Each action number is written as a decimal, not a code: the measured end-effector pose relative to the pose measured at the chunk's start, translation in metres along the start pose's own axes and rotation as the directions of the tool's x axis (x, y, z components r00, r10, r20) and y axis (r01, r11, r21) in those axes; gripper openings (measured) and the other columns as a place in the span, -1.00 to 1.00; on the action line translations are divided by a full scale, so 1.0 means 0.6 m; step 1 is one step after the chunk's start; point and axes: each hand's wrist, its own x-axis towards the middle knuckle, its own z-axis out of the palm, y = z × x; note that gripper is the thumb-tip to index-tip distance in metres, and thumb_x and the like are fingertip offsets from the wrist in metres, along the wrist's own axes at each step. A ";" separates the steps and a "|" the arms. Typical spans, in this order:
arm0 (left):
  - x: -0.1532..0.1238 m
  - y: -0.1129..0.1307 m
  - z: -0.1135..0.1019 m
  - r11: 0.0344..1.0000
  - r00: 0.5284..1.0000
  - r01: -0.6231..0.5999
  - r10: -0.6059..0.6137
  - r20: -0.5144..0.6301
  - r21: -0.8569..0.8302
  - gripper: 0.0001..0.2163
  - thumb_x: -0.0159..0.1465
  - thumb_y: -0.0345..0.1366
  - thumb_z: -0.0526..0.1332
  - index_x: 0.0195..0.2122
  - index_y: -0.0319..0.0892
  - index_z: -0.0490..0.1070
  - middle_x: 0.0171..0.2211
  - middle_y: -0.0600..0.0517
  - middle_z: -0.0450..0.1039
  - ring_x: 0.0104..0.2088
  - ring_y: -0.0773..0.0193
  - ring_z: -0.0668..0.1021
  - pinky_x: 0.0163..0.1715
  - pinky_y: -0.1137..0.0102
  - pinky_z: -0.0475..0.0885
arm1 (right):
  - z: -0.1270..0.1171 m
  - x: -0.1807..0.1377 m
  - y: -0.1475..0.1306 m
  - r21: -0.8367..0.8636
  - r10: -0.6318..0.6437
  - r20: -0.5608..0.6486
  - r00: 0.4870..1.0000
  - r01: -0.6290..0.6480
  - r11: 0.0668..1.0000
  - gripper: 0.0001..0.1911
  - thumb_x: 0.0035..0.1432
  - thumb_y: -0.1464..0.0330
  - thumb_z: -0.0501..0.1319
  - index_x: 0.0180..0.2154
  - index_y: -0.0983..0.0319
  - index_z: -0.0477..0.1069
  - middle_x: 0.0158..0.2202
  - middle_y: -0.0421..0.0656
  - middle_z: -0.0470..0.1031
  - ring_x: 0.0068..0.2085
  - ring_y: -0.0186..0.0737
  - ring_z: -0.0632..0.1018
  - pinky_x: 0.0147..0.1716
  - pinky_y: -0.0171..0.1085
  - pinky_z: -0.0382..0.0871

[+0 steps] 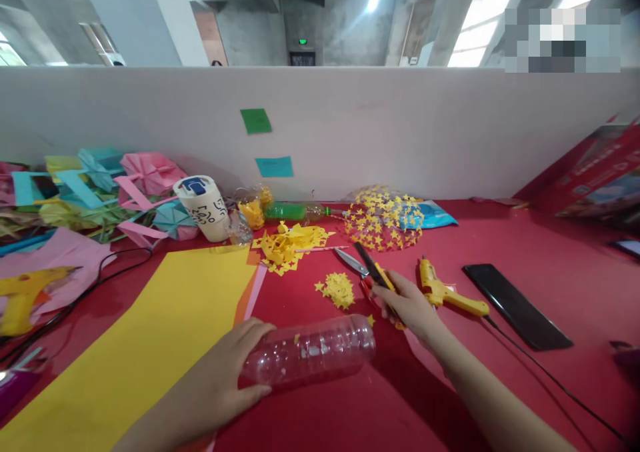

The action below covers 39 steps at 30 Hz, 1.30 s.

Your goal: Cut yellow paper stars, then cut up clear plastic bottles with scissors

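Observation:
My left hand [225, 379] is wrapped round the base end of a clear plastic bottle [320, 350] that lies on its side on the red table [380, 412]. A few yellow paper stars stick to the bottle. My right hand [407, 303] is closed on the handles of a pair of scissors [361, 263], whose open blades point away from me. A small heap of cut yellow stars [339, 288] lies just left of the scissors.
A large yellow sheet [150, 345] covers the near left. A yellow glue gun [445, 292] and a black phone [515, 305] lie to the right. Yellow scraps [290, 244], a star-covered dome [383, 219], a white cup [204, 207], a green bottle [290, 211] and folded paper shapes [100, 192] line the back wall.

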 end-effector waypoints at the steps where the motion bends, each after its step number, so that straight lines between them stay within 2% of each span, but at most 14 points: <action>1: -0.004 -0.003 -0.006 1.000 1.000 0.004 -0.005 0.026 0.025 -0.43 -0.09 -0.16 0.49 0.02 0.13 0.53 0.15 -0.09 0.44 0.19 -0.20 0.40 0.25 -0.04 0.16 | 0.008 -0.001 0.001 -0.094 -0.041 0.048 0.998 0.046 0.995 -0.79 0.11 0.16 0.15 -0.40 0.16 0.25 -0.68 -0.34 0.30 -0.67 -0.33 0.35 -0.68 -0.40 0.14; 6: -0.030 -0.018 -0.028 0.996 0.991 0.010 -0.022 0.130 0.093 -0.43 -0.05 -0.15 0.46 0.06 0.12 0.50 0.15 -0.10 0.43 0.14 -0.17 0.45 0.18 0.01 0.27 | 0.057 -0.012 0.003 -0.427 -0.327 0.233 0.916 0.399 0.812 -0.80 0.13 0.33 0.13 -0.52 0.19 0.24 -0.44 -0.17 0.42 -0.38 -0.21 0.50 -0.39 -0.29 0.32; 9: -0.042 -0.030 -0.043 1.000 0.987 0.023 -0.024 0.161 0.004 -0.46 -0.05 -0.18 0.46 0.03 0.10 0.51 0.07 -0.07 0.49 0.05 -0.11 0.51 0.07 0.11 0.39 | 0.051 -0.010 -0.002 -0.335 -0.183 0.214 0.960 0.248 0.909 -0.74 0.23 0.21 0.06 -0.47 0.17 0.23 -0.55 -0.22 0.40 -0.51 -0.24 0.50 -0.51 -0.32 0.32; 12: -0.043 -0.044 -0.061 0.990 0.994 0.104 -0.107 -0.028 -0.099 -0.44 -0.12 -0.20 0.49 -0.03 0.06 0.53 0.04 -0.04 0.51 0.08 -0.10 0.47 0.10 0.17 0.36 | 0.014 -0.010 -0.010 -0.153 -0.047 0.119 0.992 0.065 0.986 -0.70 0.23 0.10 0.03 -0.35 0.18 0.29 -0.64 -0.30 0.35 -0.62 -0.27 0.46 -0.61 -0.36 0.31; 15: -0.030 -0.048 -0.071 0.948 0.951 0.157 -0.221 -0.215 -0.276 -0.54 -0.02 -0.12 0.44 -0.05 0.00 0.51 -0.03 -0.04 0.53 -0.08 0.05 0.54 -0.11 0.31 0.46 | -0.020 -0.029 -0.004 -0.269 -0.041 0.054 0.998 0.054 0.962 -0.71 0.21 0.09 0.07 -0.26 0.17 0.30 -0.68 -0.33 0.33 -0.66 -0.25 0.44 -0.63 -0.35 0.28; 18: -0.008 -0.030 -0.065 0.857 0.928 0.106 -0.268 -0.259 -0.504 -0.59 0.02 -0.01 0.40 -0.17 -0.12 0.52 -0.26 -0.05 0.54 -0.47 0.27 0.47 -0.49 0.42 0.41 | -0.027 -0.064 0.020 -0.523 -0.184 0.073 0.980 0.194 0.830 -0.79 0.24 0.16 0.08 -0.24 0.17 0.30 -0.49 -0.18 0.52 -0.48 -0.14 0.57 -0.51 -0.30 0.32; 21: 0.014 -0.003 -0.049 0.770 0.924 0.052 -0.279 -0.261 -0.636 -0.61 0.05 0.01 0.37 -0.25 -0.20 0.51 -0.36 -0.05 0.52 -0.51 0.33 0.44 -0.53 0.46 0.36 | -0.013 -0.088 0.045 -0.736 -0.229 0.192 0.954 0.295 0.609 -0.81 0.25 0.29 0.06 -0.13 0.18 0.34 -0.32 -0.04 0.60 -0.32 -0.03 0.63 -0.41 -0.27 0.32; 24: 0.033 0.021 -0.034 0.707 0.933 0.002 -0.256 -0.253 -0.707 -0.63 0.05 -0.02 0.38 -0.29 -0.24 0.49 -0.44 -0.01 0.48 -0.52 0.34 0.44 -0.53 0.47 0.36 | 0.007 -0.082 0.047 -0.803 -0.210 0.212 0.955 0.292 0.519 -0.79 0.27 0.32 0.04 -0.09 0.20 0.33 -0.28 0.00 0.61 -0.30 0.00 0.63 -0.41 -0.28 0.28; 27: 0.054 0.041 -0.027 0.683 0.952 -0.057 -0.183 -0.246 -0.728 -0.65 0.09 -0.05 0.37 -0.28 -0.24 0.48 -0.44 0.01 0.48 -0.54 0.36 0.44 -0.54 0.47 0.33 | 0.035 -0.057 0.018 -0.755 -0.236 0.174 0.956 0.283 0.592 -0.84 0.23 0.31 0.06 -0.19 0.22 0.31 -0.33 0.00 0.59 -0.33 -0.01 0.61 -0.44 -0.28 0.26; 30: 0.078 0.053 -0.027 0.635 0.943 -0.149 -0.140 -0.303 -0.758 -0.67 0.13 -0.08 0.34 -0.24 -0.25 0.45 -0.40 0.00 0.50 -0.54 0.38 0.44 -0.54 0.47 0.29 | 0.081 -0.042 -0.025 -0.464 -0.230 0.080 0.970 0.241 0.852 -0.90 0.13 0.30 0.11 -0.29 0.17 0.27 -0.45 -0.17 0.50 -0.48 -0.18 0.53 -0.51 -0.34 0.26; 32: 0.095 0.053 -0.028 0.592 0.927 -0.214 -0.128 -0.354 -0.777 -0.67 0.14 -0.07 0.32 -0.23 -0.24 0.44 -0.39 0.01 0.51 -0.55 0.40 0.43 -0.53 0.47 0.29 | 0.117 -0.042 -0.051 -0.133 -0.059 0.286 0.956 0.101 0.986 -0.89 0.12 0.27 0.07 -0.29 0.15 0.25 -0.58 -0.29 0.41 -0.64 -0.28 0.42 -0.62 -0.37 0.21; 34: 0.109 0.042 -0.029 0.571 0.895 -0.278 -0.137 -0.424 -0.773 -0.68 0.14 -0.07 0.32 -0.23 -0.20 0.41 -0.39 0.04 0.50 -0.55 0.41 0.42 -0.52 0.48 0.26 | 0.149 -0.044 -0.068 -0.001 -0.030 0.455 0.890 0.034 0.999 -0.85 0.20 0.23 0.00 -0.30 0.15 0.24 -0.55 -0.28 0.43 -0.62 -0.29 0.44 -0.61 -0.37 0.26; 36: 0.117 0.025 -0.028 0.573 0.854 -0.312 -0.180 -0.488 -0.758 -0.71 0.11 -0.10 0.35 -0.27 -0.16 0.37 -0.39 0.08 0.50 -0.56 0.44 0.41 -0.51 0.48 0.25 | 0.172 -0.042 -0.077 -0.161 -0.134 0.472 0.872 0.234 0.959 -0.88 0.21 0.29 0.03 -0.34 0.17 0.27 -0.53 -0.25 0.43 -0.55 -0.29 0.46 -0.53 -0.37 0.27; 39: 0.119 -0.004 -0.031 0.591 0.830 -0.279 -0.249 -0.500 -0.757 -0.70 0.09 -0.11 0.37 -0.29 -0.17 0.36 -0.40 0.08 0.49 -0.57 0.46 0.41 -0.51 0.48 0.23 | 0.198 -0.031 -0.076 -0.392 -0.417 0.564 0.713 0.676 0.624 -0.97 0.09 0.44 0.17 -0.36 0.21 0.34 -0.39 -0.14 0.50 -0.31 -0.18 0.50 -0.31 -0.30 0.32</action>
